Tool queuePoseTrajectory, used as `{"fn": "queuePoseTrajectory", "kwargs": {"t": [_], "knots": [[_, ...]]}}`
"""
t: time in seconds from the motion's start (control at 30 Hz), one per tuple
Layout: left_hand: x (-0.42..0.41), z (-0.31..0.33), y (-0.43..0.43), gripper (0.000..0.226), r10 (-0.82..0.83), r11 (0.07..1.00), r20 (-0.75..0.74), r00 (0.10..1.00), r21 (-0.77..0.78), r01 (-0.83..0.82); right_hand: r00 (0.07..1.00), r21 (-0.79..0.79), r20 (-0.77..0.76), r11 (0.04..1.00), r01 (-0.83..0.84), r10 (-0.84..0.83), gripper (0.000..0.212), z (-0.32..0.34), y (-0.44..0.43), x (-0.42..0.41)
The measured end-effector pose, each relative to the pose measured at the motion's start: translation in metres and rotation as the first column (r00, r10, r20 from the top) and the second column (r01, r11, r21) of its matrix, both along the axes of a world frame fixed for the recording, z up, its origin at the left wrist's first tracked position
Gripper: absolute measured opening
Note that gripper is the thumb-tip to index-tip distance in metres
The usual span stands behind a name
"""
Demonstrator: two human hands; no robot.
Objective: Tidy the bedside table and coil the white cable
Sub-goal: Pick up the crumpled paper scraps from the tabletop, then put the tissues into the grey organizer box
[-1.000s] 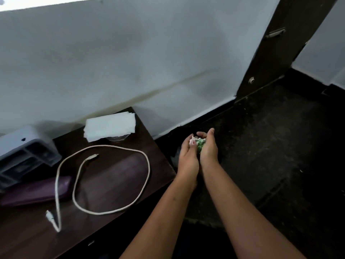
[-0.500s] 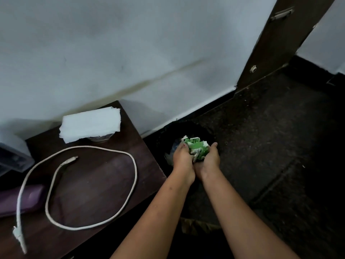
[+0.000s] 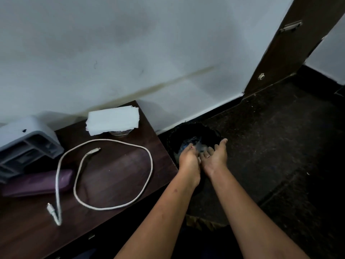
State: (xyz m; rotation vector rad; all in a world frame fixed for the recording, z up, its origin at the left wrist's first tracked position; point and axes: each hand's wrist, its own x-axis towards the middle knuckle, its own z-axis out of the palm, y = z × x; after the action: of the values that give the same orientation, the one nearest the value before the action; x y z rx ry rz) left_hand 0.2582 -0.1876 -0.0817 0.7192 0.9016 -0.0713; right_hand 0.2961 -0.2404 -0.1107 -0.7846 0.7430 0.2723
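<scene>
A white cable (image 3: 113, 206) lies in a loose loop on the dark wooden bedside table (image 3: 119, 172), both plugs free. Right of the table a black bin (image 3: 211, 133) stands on the floor. My left hand (image 3: 188, 161) and my right hand (image 3: 214, 157) hover side by side over the bin's mouth, fingers spread and palms turned up, holding nothing. Pale crumpled rubbish shows inside the bin beyond my fingers.
A stack of white tissues (image 3: 113, 121) rests on a glass at the table's back edge. A grey plastic organiser (image 3: 26, 144) and a purple case (image 3: 35, 184) sit at the left. The white wall is behind; dark floor and a brown door frame (image 3: 283, 49) lie to the right.
Both hands were pressed together around green and white crumpled scraps over the bin. Now the hands have parted and hold nothing; the scraps are gone from them.
</scene>
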Motion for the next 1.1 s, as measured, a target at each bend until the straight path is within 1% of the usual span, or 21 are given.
{"fn": "queuePoseTrajectory", "kwargs": {"t": [0.1, 0.2, 0.27, 0.37, 0.47, 0.53, 0.57, 0.67, 0.73, 0.77, 0.83, 0.9, 0.97, 1.03, 1.1], "knots": [[-0.013, 0.015, 0.012, 0.036, -0.022, 1.0, 0.056, 0.998, 0.014, 0.021, 0.998, -0.048, 0.057, 0.998, -0.037, 0.04, 0.069, 0.017, 0.013, -0.006], [-0.029, 0.034, 0.031, 0.038, -0.034, 0.998, 0.144, 0.989, 0.062, 0.025, 0.98, -0.144, 0.148, 0.983, -0.111, 0.132, 0.06, 0.039, 0.037, -0.013], [-0.04, 0.049, 0.051, 0.037, -0.01, 0.995, 0.181, 0.983, 0.103, -0.009, 0.95, -0.201, 0.22, 0.963, -0.18, 0.223, 0.054, 0.055, 0.059, -0.02], [-0.061, 0.069, 0.091, 0.035, 0.053, 0.985, 0.245, 0.968, 0.146, -0.091, 0.868, -0.357, 0.3, 0.89, -0.282, 0.395, 0.041, 0.075, 0.097, -0.038], [-0.088, 0.085, 0.142, 0.035, 0.127, 0.957, 0.276, 0.953, 0.218, -0.191, 0.74, -0.482, 0.352, 0.789, -0.381, 0.573, 0.034, 0.088, 0.141, -0.065], [-0.107, 0.09, 0.175, 0.036, 0.181, 0.926, 0.283, 0.942, 0.274, -0.26, 0.626, -0.569, 0.376, 0.703, -0.426, 0.683, 0.032, 0.092, 0.17, -0.085], [-0.117, 0.09, 0.192, 0.036, 0.217, 0.904, 0.287, 0.933, 0.302, -0.304, 0.553, -0.609, 0.388, 0.656, -0.447, 0.737, 0.031, 0.093, 0.184, -0.094], [-0.147, 0.08, 0.239, 0.037, 0.297, 0.789, 0.29, 0.91, 0.462, -0.405, 0.307, -0.761, 0.36, 0.468, -0.449, 0.881, 0.034, 0.088, 0.222, -0.116], [-0.163, 0.069, 0.265, 0.038, 0.332, 0.686, 0.248, 0.91, 0.598, -0.414, 0.205, -0.832, 0.31, 0.37, -0.413, 0.928, 0.038, 0.083, 0.242, -0.121], [-0.169, 0.064, 0.277, 0.039, 0.36, 0.638, 0.223, 0.906, 0.65, -0.414, 0.175, -0.852, 0.288, 0.335, -0.403, 0.942, 0.04, 0.079, 0.251, -0.12], [-0.176, 0.06, 0.298, 0.039, 0.438, 0.541, 0.208, 0.875, 0.716, -0.441, 0.152, -0.867, 0.242, 0.285, -0.41, 0.958, 0.044, 0.071, 0.269, -0.116], [-0.18, 0.058, 0.312, 0.037, 0.5, 0.445, 0.23, 0.835, 0.758, -0.476, 0.137, -0.881, 0.179, 0.22, -0.419, 0.974, 0.05, 0.062, 0.283, -0.112], [-0.182, 0.054, 0.324, 0.039, 0.509, 0.386, 0.232, 0.829, 0.799, -0.461, 0.116, -0.888, 0.143, 0.179, -0.424, 0.983, 0.054, 0.056, 0.296, -0.11], [-0.184, 0.047, 0.333, 0.043, 0.489, 0.397, 0.195, 0.851, 0.819, -0.415, 0.101, -0.886, 0.175, 0.201, -0.418, 0.979, 0.054, 0.052, 0.306, -0.108], [-0.186, 0.04, 0.338, 0.047, 0.464, 0.429, 0.141, 0.875, 0.828, -0.361, 0.116, -0.876, 0.211, 0.24, -0.418, 0.971, 0.051, 0.05, 0.313, -0.107]]}}
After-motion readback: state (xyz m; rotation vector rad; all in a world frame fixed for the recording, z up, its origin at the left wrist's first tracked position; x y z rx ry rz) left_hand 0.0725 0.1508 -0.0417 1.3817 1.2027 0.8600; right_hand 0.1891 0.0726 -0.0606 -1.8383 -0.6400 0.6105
